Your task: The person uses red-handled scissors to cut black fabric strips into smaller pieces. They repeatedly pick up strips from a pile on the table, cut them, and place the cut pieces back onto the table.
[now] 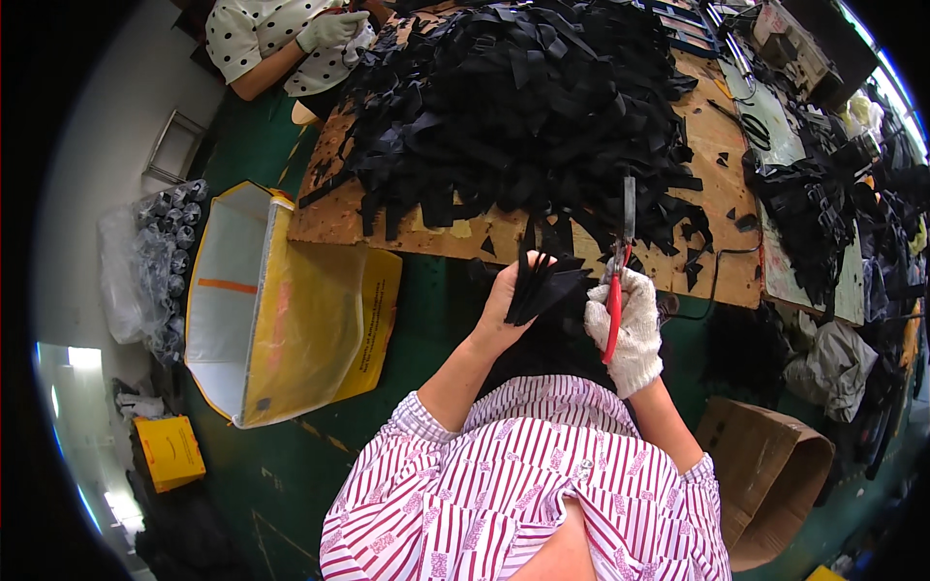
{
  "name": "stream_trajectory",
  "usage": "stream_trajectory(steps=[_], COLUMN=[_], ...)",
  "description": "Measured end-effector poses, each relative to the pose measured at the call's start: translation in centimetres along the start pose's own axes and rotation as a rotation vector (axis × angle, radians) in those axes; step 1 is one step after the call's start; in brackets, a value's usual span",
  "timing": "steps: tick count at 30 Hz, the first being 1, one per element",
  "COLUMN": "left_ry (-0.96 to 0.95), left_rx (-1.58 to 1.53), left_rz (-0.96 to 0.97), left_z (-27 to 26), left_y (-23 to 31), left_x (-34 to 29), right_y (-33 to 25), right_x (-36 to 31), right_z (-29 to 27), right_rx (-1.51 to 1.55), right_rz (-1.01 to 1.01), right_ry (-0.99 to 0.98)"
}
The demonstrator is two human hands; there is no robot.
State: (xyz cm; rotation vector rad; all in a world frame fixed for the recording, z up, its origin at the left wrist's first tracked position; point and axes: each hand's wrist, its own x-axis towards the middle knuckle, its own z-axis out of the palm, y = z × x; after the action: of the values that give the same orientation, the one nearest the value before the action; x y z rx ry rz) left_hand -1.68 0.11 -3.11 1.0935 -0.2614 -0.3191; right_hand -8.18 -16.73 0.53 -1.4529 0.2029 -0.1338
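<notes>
At the near edge of a wooden worktable point(722, 232), a worker point(523, 455) in a red-and-white striped shirt holds a bundle of black strips point(547, 288) in the bare left hand point(504, 300), fingers and thumb closed around it as the layered ends fan out to the right. The right hand point(630, 329), in a pale knitted glove, grips a red-handled tool point(613, 315) just to the right of the bundle, its long, narrow grey tip pointing toward the far side; whether that tip touches anything cannot be told.

Beyond both hands, a tangled heap of black strips point(513, 107) covers much of the tabletop, with loose ends hanging over the near edge on the left and small dark scraps scattered on the bare wood to the right. At far left, a co-worker point(257, 44) in a polka-dot top sits or stands by the heap, one gloved hand point(329, 31) raised near its edge.

To the left, a yellow bin point(310, 324) with a pale lining stands on the green floor point(262, 484), beside clear plastic bundles point(160, 261). At near right is an open cardboard carton point(760, 474); at far right, black-handled scissors point(754, 129) lie on a side surface.
</notes>
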Motion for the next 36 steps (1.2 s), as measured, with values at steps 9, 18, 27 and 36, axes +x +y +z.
stream_trajectory(steps=[9, 18, 27, 36], left_ry=[0.278, 0.227, 0.286, 0.217], left_rx=[-0.136, 0.006, 0.013, 0.100], left_rz=[-0.256, -0.223, -0.215, -0.263], left_z=[4.9, 2.2, 3.3, 3.4], left_y=[-0.8, -0.2, 0.7, -0.4], left_x=[-2.5, -1.7, -1.2, -1.7], right_y=[3.0, 3.3, 0.5, 0.9], right_x=[-0.4, -2.6, -4.6, -4.1], right_z=[1.2, -3.5, -4.3, -3.6], right_rx=[-0.086, -0.057, -0.714, -0.719], right_rz=[-0.251, 0.244, 0.103, 0.000], right_ry=[0.185, -0.083, -0.266, -0.257])
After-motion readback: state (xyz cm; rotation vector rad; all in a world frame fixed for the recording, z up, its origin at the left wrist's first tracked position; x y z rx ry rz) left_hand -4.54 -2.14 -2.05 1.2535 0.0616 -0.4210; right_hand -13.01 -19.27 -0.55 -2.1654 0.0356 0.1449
